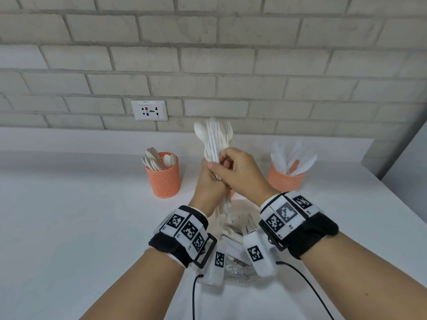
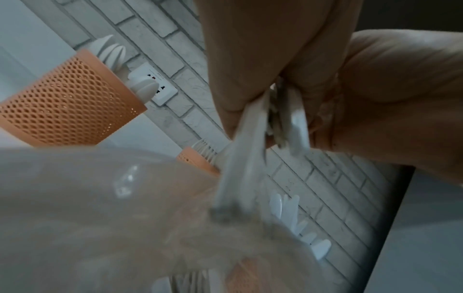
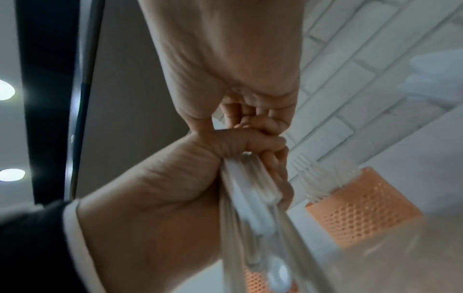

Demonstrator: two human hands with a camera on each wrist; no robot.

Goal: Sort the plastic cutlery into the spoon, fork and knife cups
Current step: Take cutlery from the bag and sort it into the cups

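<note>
Together, both hands (image 1: 221, 174) gripping upright cutlery bundle (image 1: 216, 137)

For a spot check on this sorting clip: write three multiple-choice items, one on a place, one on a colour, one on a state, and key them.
1. Where is the spoon cup relative to the hands?
A. To their left
B. To their right
C. Hidden behind them

2. What colour are the cups?
A. Blue
B. Orange
C. Black

3. What is the left hand doing?
A. Resting flat on the counter
B. Hanging idle
C. Gripping the cutlery bundle

Key: 1 A, the spoon cup stands left of both hands. 2 B, the spoon cup and knife cup are orange mesh. 3 C, its fingers wrap the bundle upright, with the right hand pinching at it.
</note>
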